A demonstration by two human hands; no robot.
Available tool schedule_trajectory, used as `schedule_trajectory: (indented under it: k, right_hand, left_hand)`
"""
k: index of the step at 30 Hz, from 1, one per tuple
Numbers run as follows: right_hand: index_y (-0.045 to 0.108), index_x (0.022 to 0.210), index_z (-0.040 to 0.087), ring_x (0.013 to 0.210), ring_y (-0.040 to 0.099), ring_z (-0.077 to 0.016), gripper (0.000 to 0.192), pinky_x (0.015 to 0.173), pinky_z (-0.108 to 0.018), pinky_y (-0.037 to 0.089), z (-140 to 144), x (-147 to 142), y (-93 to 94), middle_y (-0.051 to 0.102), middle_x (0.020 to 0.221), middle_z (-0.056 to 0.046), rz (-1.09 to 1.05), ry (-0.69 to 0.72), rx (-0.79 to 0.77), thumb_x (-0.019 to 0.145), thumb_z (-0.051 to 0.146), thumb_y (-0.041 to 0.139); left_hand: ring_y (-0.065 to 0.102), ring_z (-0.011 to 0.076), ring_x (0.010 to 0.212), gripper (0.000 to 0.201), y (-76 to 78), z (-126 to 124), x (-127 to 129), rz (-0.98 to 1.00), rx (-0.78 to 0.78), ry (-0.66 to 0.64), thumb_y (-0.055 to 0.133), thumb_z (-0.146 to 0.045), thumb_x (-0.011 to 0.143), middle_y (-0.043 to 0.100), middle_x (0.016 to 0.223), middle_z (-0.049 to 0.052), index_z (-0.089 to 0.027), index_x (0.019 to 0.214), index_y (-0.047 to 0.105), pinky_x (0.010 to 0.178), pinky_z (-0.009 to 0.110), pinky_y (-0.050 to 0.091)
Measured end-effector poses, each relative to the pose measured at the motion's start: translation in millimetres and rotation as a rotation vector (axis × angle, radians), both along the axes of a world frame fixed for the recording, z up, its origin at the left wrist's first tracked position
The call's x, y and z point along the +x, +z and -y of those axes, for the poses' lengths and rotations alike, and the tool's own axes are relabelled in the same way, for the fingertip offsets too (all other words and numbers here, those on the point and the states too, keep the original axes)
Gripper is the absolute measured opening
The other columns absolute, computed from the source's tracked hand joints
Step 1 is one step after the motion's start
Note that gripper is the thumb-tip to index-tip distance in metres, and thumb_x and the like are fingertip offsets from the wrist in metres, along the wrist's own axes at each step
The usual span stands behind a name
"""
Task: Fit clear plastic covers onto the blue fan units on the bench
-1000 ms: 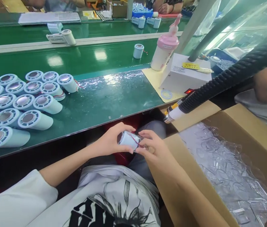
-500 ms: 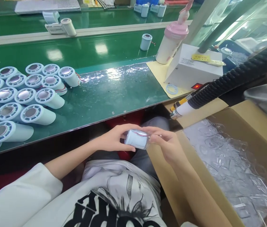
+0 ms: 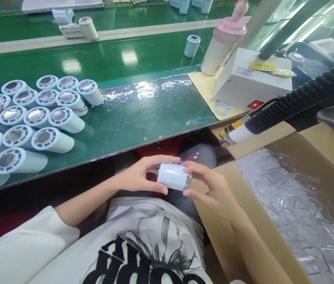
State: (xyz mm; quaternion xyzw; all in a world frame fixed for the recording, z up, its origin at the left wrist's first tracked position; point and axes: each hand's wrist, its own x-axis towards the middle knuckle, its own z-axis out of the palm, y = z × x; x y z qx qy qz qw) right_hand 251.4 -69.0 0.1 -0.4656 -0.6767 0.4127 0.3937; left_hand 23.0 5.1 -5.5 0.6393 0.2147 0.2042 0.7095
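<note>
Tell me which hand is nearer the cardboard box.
Right. The right hand hangs just over the cardboard box near its edge; the left hand is further left, beyond the white cylinder both hold.

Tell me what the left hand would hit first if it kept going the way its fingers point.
The left hand points rightward at the white cylinder it already grips; just beyond, probably the right hand.

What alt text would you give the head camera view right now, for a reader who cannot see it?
Two bare hands, left hand and right hand, hold a small white cylinder with red wires over the person's lap. Similar white cylinders lie in rows on the green table, and a cardboard box of clear plastic sits to the right.
</note>
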Motion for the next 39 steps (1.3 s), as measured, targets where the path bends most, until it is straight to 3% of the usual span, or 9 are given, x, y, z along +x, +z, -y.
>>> schedule_trajectory:
  k: [15, 22, 33, 39]
  right_hand:
    - [0.054, 0.11, 0.024, 0.09, 0.059, -0.0173, 0.033, 0.074, -0.027, 0.053, 1, -4, 8.0, 0.06, 0.101, -0.004, -0.31, -0.013, -0.428, 0.082, 0.036, 0.067]
    - [0.055, 0.102, 0.023, 0.073, 0.059, -0.013, 0.026, 0.063, -0.023, 0.054, -3, -11, 12.0, 0.061, 0.082, 0.0, -0.437, -0.041, -0.536, 0.083, 0.04, 0.064]
    - [0.048, 0.091, 0.019, 0.048, 0.061, -0.013, 0.05, 0.042, -0.02, 0.049, -5, -17, -2.2, 0.062, 0.057, 0.002, -0.557, -0.089, -0.774, 0.074, 0.063, 0.062]
    - [0.048, 0.087, 0.019, 0.04, 0.057, -0.0101, 0.054, 0.034, -0.015, 0.043, -6, -22, 1.1, 0.06, 0.051, 0.004, -0.595, -0.076, -0.878, 0.068, 0.068, 0.061]
  left_hand:
    - [0.048, 0.0273, 0.128, 0.079, 5.5, -2, -5, -0.039, 0.354, -0.034, 0.079, -0.022, 0.067, 0.048, 0.142, 0.01, -0.028, 0.138, 0.043, 0.105, 0.038, 0.043]
    - [0.045, 0.0275, 0.131, 0.078, 5.8, -1, -5, -0.029, 0.315, -0.045, 0.077, -0.021, 0.069, 0.047, 0.143, 0.011, -0.028, 0.139, 0.043, 0.106, 0.039, 0.043]
    - [0.047, 0.0279, 0.13, 0.076, 2.4, 1, -5, -0.005, 0.243, -0.034, 0.077, -0.017, 0.068, 0.047, 0.142, 0.01, -0.029, 0.137, 0.045, 0.104, 0.039, 0.044]
    - [0.045, 0.0273, 0.131, 0.078, 3.2, 2, -4, 0.029, 0.207, -0.041, 0.076, -0.014, 0.068, 0.046, 0.143, 0.01, -0.03, 0.137, 0.045, 0.105, 0.039, 0.044]
